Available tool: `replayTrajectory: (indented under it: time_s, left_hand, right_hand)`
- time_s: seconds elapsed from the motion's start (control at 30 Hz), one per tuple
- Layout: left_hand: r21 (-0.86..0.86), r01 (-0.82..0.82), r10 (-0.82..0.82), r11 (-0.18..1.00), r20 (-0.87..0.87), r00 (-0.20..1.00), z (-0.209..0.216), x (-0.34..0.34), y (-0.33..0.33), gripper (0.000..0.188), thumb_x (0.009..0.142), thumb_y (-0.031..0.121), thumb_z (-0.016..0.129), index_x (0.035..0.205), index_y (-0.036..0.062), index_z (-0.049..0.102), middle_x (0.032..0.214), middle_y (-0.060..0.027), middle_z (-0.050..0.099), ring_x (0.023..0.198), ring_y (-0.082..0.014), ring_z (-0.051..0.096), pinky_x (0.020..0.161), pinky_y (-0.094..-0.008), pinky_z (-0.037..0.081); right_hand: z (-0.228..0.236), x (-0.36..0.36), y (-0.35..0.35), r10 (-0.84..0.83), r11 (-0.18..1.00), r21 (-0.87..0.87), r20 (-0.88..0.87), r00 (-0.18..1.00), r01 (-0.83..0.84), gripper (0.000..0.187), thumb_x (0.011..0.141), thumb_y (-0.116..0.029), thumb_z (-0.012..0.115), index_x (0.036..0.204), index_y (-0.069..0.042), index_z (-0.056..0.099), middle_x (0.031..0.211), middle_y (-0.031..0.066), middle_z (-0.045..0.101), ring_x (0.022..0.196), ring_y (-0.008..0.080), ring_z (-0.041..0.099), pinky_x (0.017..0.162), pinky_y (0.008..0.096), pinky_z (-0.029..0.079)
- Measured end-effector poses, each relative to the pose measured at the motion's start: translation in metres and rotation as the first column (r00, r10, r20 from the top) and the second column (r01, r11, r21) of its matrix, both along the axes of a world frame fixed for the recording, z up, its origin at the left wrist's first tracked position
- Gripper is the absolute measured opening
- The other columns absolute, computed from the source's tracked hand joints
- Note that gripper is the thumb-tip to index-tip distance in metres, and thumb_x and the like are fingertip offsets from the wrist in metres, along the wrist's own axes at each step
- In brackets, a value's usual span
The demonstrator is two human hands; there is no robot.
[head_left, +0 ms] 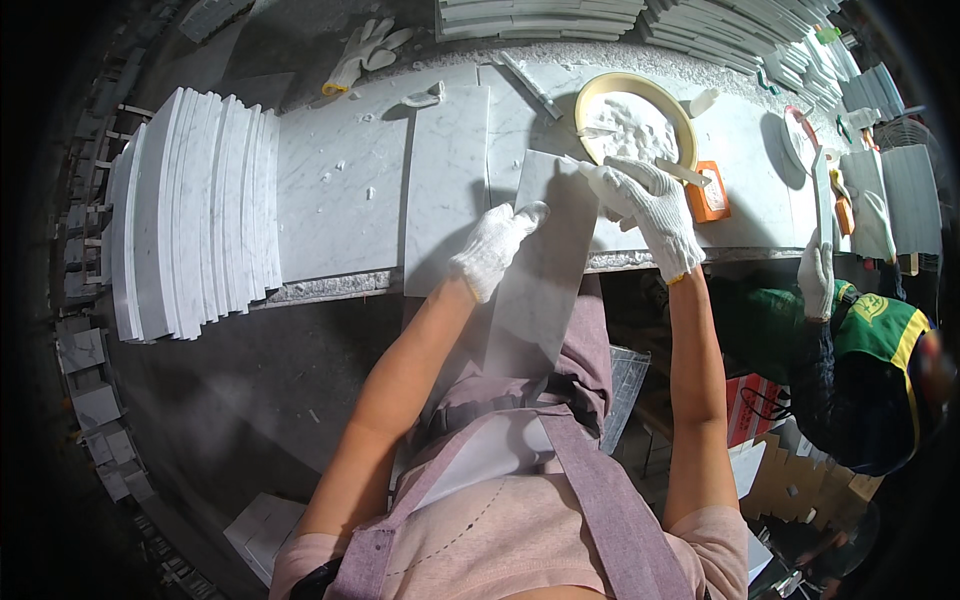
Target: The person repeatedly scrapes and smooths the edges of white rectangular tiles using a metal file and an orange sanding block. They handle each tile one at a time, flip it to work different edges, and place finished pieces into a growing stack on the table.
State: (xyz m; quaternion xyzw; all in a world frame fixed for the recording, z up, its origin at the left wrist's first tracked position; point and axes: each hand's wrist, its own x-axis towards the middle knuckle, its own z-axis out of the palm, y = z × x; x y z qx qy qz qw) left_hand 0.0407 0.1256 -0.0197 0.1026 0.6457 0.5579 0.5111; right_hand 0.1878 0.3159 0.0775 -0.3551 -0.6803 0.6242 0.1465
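Observation:
A grey-white marble tile (pixel 545 270) slants from the bench toward my lap, its far end over the bench. My left hand (pixel 497 245), in a white knit glove, grips its left edge, thumb on the face. My right hand (pixel 645 205), gloved too, is closed above the tile's far right corner. A small whitish tip shows at its fingers; what it holds I cannot make out. Just beyond is a yellow bowl (pixel 684 108) of white powder or paste, with a pale-handled flat tool (pixel 685 172) across its near rim. An orange box (pixel 711 192) stands beside it.
Upright marble tiles (pixel 190 215) fill the bench's left end. Another tile (pixel 447 180) lies left of my hand. A spare glove (pixel 366 55), a metal strip (pixel 531 85) and a small white bottle (pixel 703 101) lie farther back. A co-worker in a green vest (pixel 880 325) works at right.

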Motion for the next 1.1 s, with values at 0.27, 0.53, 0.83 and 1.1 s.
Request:
replayTrajectory:
  time_s: [0.27,0.53,0.83,1.1]
  left_hand:
    - [-0.011,-0.006,0.006,1.0,-0.02,1.0,0.0008,0.0007,0.0001,0.056,0.096,0.056,0.073,0.105,0.0011,0.068,0.085,0.0022,0.053,0.076,-0.0094,0.043,0.066,-0.0299,0.04]
    - [-0.004,-0.005,0.005,1.0,-0.045,0.999,-0.0053,-0.0005,0.0006,0.063,0.095,0.055,0.074,0.114,-0.0048,0.067,0.091,-0.0012,0.059,0.081,-0.0111,0.047,0.071,-0.0308,0.043]
    - [-0.003,-0.009,0.009,1.0,-0.015,1.0,-0.0033,0.0,-0.0006,0.067,0.095,0.057,0.073,0.115,-0.006,0.066,0.091,-0.0012,0.057,0.081,-0.0103,0.045,0.069,-0.0291,0.042]
    - [-0.013,0.0,0.0,1.0,-0.01,1.0,-0.0013,-0.0006,-0.0007,0.063,0.095,0.057,0.073,0.109,-0.0037,0.066,0.086,0.0005,0.053,0.075,-0.0096,0.042,0.064,-0.0293,0.039]
  right_hand:
    - [0.0002,-0.0012,0.0001,-0.011,1.0,-0.021,-0.005,1.0,0.011,0.045,0.098,-0.032,0.076,0.129,0.0,0.072,0.089,0.0056,0.073,0.064,0.0088,0.061,0.053,0.0243,0.048]
    - [0.0064,-0.0017,-0.0026,-0.013,0.999,-0.038,-0.006,1.0,0.013,0.049,0.097,-0.032,0.077,0.129,0.004,0.07,0.084,0.0053,0.072,0.065,0.0083,0.062,0.054,0.0242,0.047]
    - [0.0061,-0.0022,-0.0014,0.001,1.0,0.007,0.008,1.0,-0.001,0.049,0.097,-0.033,0.076,0.129,0.004,0.071,0.083,0.0055,0.072,0.064,0.0083,0.061,0.053,0.0247,0.047]
    - [0.0051,-0.0016,-0.0009,0.007,1.0,0.027,-0.005,1.0,-0.006,0.049,0.096,-0.033,0.076,0.129,0.003,0.072,0.086,0.0064,0.073,0.064,0.0094,0.061,0.054,0.0247,0.047]
